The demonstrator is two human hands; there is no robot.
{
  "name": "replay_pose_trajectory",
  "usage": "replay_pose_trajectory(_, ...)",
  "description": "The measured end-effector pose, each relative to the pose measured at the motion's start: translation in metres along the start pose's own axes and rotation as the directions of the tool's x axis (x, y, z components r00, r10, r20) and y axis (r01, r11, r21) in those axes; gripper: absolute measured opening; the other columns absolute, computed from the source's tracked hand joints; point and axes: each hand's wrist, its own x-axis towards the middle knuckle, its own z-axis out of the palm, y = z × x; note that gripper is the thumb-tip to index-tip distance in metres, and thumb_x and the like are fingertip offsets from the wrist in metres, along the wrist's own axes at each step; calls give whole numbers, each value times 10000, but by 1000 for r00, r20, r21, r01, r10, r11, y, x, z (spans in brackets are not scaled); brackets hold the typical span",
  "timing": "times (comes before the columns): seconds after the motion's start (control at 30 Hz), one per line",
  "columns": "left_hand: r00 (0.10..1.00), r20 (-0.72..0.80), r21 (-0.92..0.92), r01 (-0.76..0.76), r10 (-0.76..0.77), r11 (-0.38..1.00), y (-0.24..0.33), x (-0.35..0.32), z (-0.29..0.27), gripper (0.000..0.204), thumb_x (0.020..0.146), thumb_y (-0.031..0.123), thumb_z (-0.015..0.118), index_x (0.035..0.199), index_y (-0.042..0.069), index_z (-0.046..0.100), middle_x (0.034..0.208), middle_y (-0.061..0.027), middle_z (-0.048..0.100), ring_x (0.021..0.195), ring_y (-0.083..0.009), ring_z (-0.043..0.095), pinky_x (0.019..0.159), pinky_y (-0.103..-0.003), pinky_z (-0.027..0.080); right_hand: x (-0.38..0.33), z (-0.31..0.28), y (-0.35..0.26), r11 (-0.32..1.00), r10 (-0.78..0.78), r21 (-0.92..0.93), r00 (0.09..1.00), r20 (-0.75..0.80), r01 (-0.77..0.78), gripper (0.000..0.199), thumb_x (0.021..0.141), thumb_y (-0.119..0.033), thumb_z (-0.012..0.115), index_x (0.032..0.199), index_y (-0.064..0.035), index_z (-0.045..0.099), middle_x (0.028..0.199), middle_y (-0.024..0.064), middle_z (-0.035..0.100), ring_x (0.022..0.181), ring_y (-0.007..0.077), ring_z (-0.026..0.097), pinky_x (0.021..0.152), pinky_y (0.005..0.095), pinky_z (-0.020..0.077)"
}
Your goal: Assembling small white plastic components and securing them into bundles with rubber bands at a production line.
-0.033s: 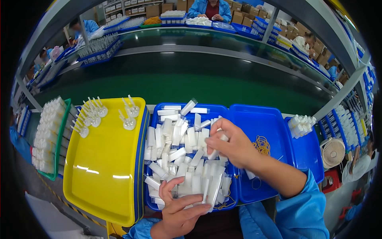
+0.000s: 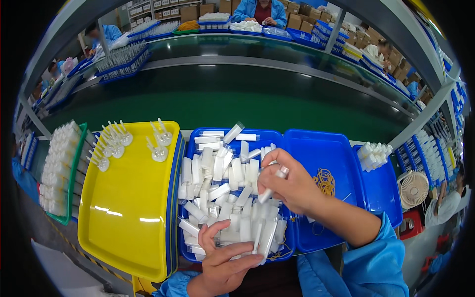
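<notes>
- Head view: the right hand [image 2: 292, 185] is closed round a small white tube [image 2: 271, 187], pinched between thumb and fingers; the tube is slim, pale and slightly translucent, tilted with one end up near the fingertips and the other pointing down toward the heap
- The left hand [image 2: 227, 262] lies at the near edge of the blue tray [image 2: 277, 134], its fingers curled shut on a bundle of white tubes [image 2: 264, 237] held side by side; the thumb crosses beneath them
- The blue tray holds a loose heap of tubes [image 2: 217, 173], all short, white or clear-capped, lying at every angle and piled on one another
- Just right of it a second blue tray [image 2: 321, 148] carries a small cluster of yellow rubber bands [image 2: 325, 180]; a third blue tray [image 2: 383, 190] further right bears a stack of white pieces [image 2: 373, 154]
- To the left, touching the first blue tray, a yellow tray [image 2: 128, 218] with clear spiked pieces [image 2: 116, 141] along its far edge; beyond it a green tray [image 2: 79, 148] packed with white bottles [image 2: 57, 168]
- A small white fan [image 2: 413, 188] stands at the far right; a dark green conveyor belt [image 2: 222, 99] runs behind the trays
</notes>
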Motion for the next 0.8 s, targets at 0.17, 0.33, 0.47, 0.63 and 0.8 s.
replay_pose_trajectory(0.17, 999, 52, -59, -7, 10, 998, 3, 3, 6, 186, 614, 45, 721, 783, 108, 676, 850, -48, 624, 1014, -356, 490, 907, -481, 309, -27, -6, 6, 816, 50, 557, 978, 201, -156, 353, 831, -53, 584, 1117, -93, 381, 900, 17, 505, 682, 56, 449, 500, 185, 304)
replay_pose_trajectory(0.33, 998, 66, -56, -19, 23, 998, 6, 6, 9, 181, 622, 43, 714, 786, 109, 675, 850, -55, 634, 989, -342, 509, 908, -485, 299, -37, -10, 7, 815, 53, 550, 970, 239, -180, 310, 846, -91, 550, 1131, -28, 444, 897, 66, 523, 629, 60, 457, 527, 178, 355)
replay_pose_trajectory(0.47, 998, 60, -44, -27, 30, 999, 8, 7, 11, 177, 623, 56, 718, 787, 103, 672, 809, -53, 640, 963, -329, 529, 908, -480, 298, -45, -14, 7, 794, 76, 572, 967, 242, -206, 395, 856, -127, 551, 1209, 6, 432, 901, 69, 519, 633, 60, 469, 541, 176, 367)
replay_pose_trajectory(0.63, 995, 95, -73, -3, 10, 997, 8, 5, 15, 170, 609, 76, 729, 767, 100, 673, 750, -35, 642, 978, -335, 526, 918, -480, 296, -54, -20, 6, 800, 109, 559, 969, 222, -218, 411, 860, -141, 551, 1221, 8, 425, 911, 63, 513, 687, 73, 486, 583, 188, 386)
replay_pose_trajectory(0.8, 985, 172, -38, -16, 23, 999, 6, 3, 18, 148, 640, 125, 721, 770, 114, 651, 799, -35, 642, 1048, -363, 472, 958, -512, 231, -67, -26, -5, 971, -88, -209, 989, 122, 113, 185, 882, -160, 523, 1004, -23, 495, 906, 56, 517, 809, 111, 497, 679, 238, 400)
